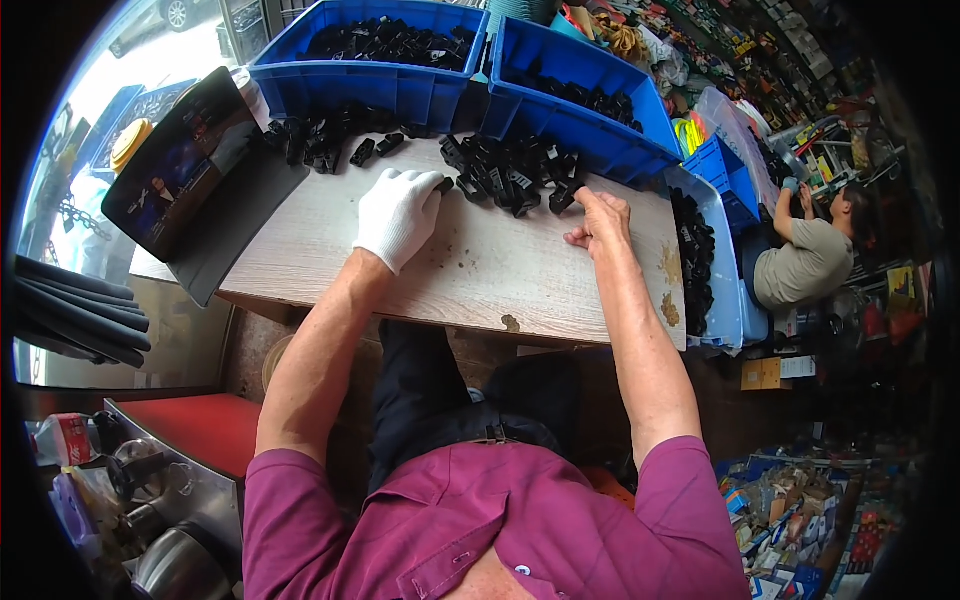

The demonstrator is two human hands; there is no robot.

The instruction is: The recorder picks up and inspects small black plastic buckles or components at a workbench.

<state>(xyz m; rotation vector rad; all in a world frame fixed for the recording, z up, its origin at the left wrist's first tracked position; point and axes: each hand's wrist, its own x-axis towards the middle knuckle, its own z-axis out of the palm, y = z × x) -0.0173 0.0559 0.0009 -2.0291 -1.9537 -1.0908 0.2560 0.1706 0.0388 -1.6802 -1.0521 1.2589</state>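
My left hand (pixel 400 212), in a white knit glove, is closed over the tabletop. A small black plastic part (pixel 446 185) shows at its fingertips, mostly covered by the glove. My bare right hand (pixel 604 222) is at the right end of a loose pile of black plastic parts (pixel 505 172). Its fingertips touch a part (pixel 562 198) at the pile's edge, with the thumb apart from the fingers. Two single black parts (pixel 375 150) lie beyond my left hand. The pale wood-grain table (pixel 480 285) is under both hands.
Two blue bins (pixel 370 88) (pixel 580 125) of black parts stand along the far edge. A tablet-like screen (pixel 185 165) leans at the left. A clear tub (pixel 720 300) of black parts is at the right. Farther right, a person (pixel 810 250) sits near crowded shelves.
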